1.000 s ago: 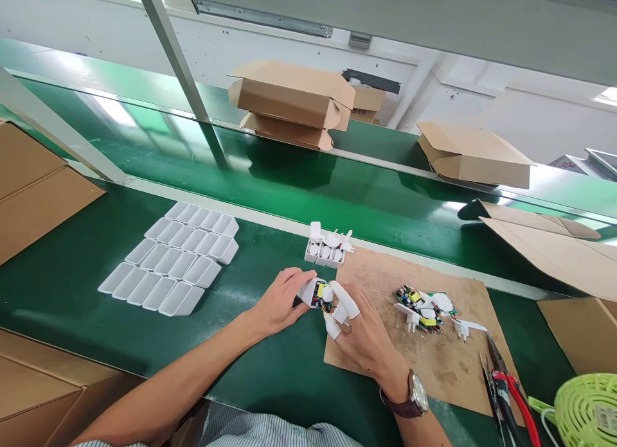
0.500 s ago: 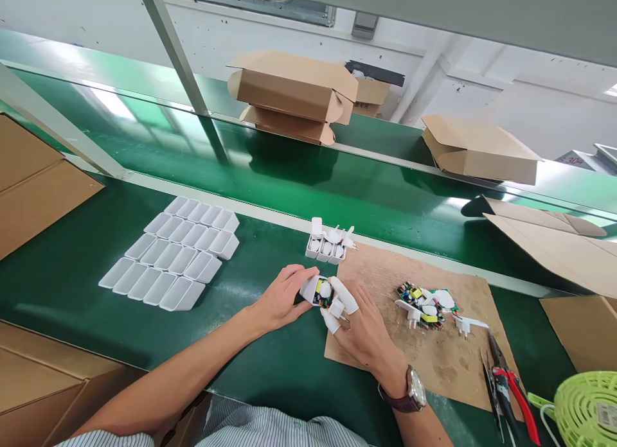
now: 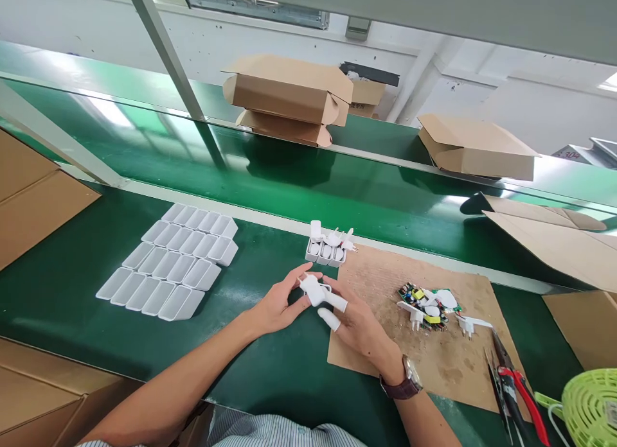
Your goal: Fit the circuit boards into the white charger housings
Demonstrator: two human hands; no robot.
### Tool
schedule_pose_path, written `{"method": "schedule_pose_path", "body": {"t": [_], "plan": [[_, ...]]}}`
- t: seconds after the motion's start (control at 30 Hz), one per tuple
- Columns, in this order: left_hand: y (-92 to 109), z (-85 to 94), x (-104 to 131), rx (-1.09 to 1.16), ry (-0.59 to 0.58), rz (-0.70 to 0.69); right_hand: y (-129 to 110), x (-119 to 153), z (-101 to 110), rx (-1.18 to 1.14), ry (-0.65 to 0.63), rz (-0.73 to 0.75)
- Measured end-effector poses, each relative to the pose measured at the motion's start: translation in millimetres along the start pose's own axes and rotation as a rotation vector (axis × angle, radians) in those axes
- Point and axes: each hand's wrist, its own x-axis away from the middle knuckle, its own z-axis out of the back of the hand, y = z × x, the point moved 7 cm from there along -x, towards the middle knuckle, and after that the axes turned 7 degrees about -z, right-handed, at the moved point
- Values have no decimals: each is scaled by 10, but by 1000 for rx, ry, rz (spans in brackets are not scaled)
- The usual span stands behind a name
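Between my hands, over the green table, is a white plug charger (image 3: 314, 290), with its pins toward the upper left. My left hand (image 3: 279, 306) is closed on its left side, thumb in front. The white finger covers on my right hand (image 3: 362, 322) press against the charger's right side. The circuit board is hidden from view. Just beyond my hands stand several white charger cases (image 3: 326, 253) with parts and plugs on top. To the right, assembled circuit boards (image 3: 427, 306) with white plugs lie on a brown cardboard sheet (image 3: 385, 273).
Rows of white open cases (image 3: 166, 261) stand at the left. Red-handled pliers (image 3: 523, 395), tweezers (image 3: 496, 386) and a green plastic basket (image 3: 590, 405) lie at the right. Cardboard boxes (image 3: 289, 97) rest on the far ledge, and more surround the table.
The white plug part has moved left and turned over the open charger case, covering the circuit board that showed before. My right fingers have shifted slightly on it.
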Motion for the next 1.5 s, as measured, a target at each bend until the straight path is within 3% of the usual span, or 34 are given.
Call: {"method": "schedule_pose_path", "body": {"t": [0.13,0.37,0.57,0.7,0.77,0.93,1.23,1.4,1.5], "plan": [[-19,2,26,-9,-8,114,-1,12,-114,100,42,81],[128,22,42,-117,66,-189,-19,60,-94,111,125,79],[164,38,29,-239,65,-247,16,76,-169,116,116,57],[369,43,33,-390,97,-469,-26,81,-173,141,72,55],[433,65,30,-425,140,-514,-17,69,-179,125,48,15],[406,175,-2,-387,251,-388,12,39,-160,76,86,-35],[339,175,2,-363,235,-307,-61,-22,-159,152,21,-23],[303,171,8,-365,236,-298,48,-14,-104,-9,80,-64],[206,183,33,-330,238,-226,89,-4,-111,-44,95,-53]]}}
